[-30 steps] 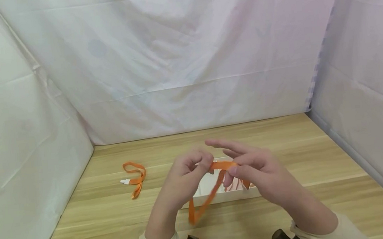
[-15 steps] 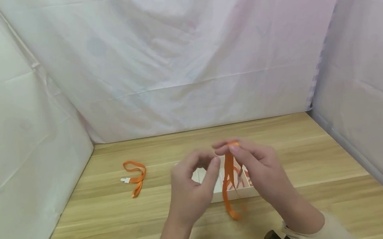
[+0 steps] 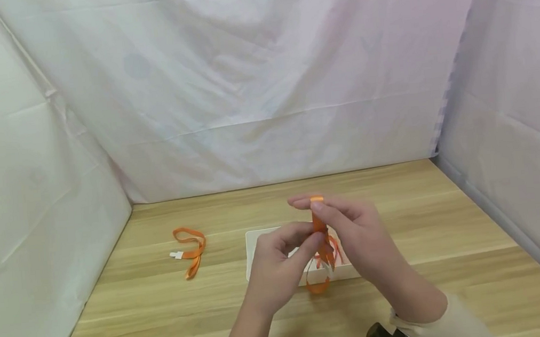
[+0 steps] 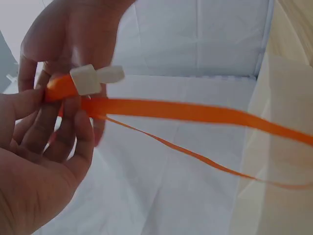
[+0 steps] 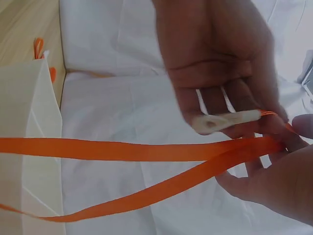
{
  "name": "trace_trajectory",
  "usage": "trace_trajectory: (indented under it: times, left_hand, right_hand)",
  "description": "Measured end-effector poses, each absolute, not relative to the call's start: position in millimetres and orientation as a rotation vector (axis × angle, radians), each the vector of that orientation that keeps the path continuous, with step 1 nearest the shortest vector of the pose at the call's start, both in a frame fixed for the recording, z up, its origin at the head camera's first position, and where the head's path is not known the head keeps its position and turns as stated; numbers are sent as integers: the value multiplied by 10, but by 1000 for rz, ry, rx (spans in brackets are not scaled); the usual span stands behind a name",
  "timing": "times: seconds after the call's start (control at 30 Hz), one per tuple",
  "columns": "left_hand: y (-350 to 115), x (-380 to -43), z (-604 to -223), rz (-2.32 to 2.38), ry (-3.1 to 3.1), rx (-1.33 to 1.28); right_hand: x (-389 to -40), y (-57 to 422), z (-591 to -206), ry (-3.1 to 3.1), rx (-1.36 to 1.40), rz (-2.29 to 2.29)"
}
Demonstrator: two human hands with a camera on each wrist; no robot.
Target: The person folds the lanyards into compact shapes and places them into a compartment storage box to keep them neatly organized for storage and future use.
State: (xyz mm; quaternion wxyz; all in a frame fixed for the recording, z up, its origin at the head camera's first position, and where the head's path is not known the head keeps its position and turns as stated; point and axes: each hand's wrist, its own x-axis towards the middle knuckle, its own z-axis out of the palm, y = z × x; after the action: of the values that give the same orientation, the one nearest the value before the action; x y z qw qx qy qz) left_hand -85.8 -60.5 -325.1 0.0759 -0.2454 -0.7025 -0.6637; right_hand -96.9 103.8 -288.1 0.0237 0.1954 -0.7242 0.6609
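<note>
Orange strap (image 3: pixel 319 220), head view: flat, ribbon-like band, draped over the right fingers and looping down above the box.
Left hand (image 3: pixel 278 267), head view: thumb and curled fingers pinch the hanging band.
Right hand (image 3: pixel 362 235), head view: thumb presses the top fold against long, straight fingers.
Box (image 3: pixel 344 273), head view: white, shallow, smooth-walled, orange bands inside.
Second strap (image 3: pixel 199 244), head view: curled on the table (image 3: pixel 143 318), whose pale wood has streaky grain.
Cloth (image 3: pixel 243 85), head view: white, softly creased, hanging behind.
White clip (image 4: pixel 85 80), left wrist view: blocky with rounded tab, beside the left fingers.
Bands, right wrist view: two flat lengths converge at the right fingers.
</note>
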Motion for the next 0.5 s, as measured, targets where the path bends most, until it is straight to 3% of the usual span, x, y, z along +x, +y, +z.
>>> trace_trajectory:
  times: [0.5]
  left_hand:
    - [-607,-918,-3454,-2027,-2241,-826]
  right_hand:
    - [-1034,1059,-2715,-2248,555,2101]
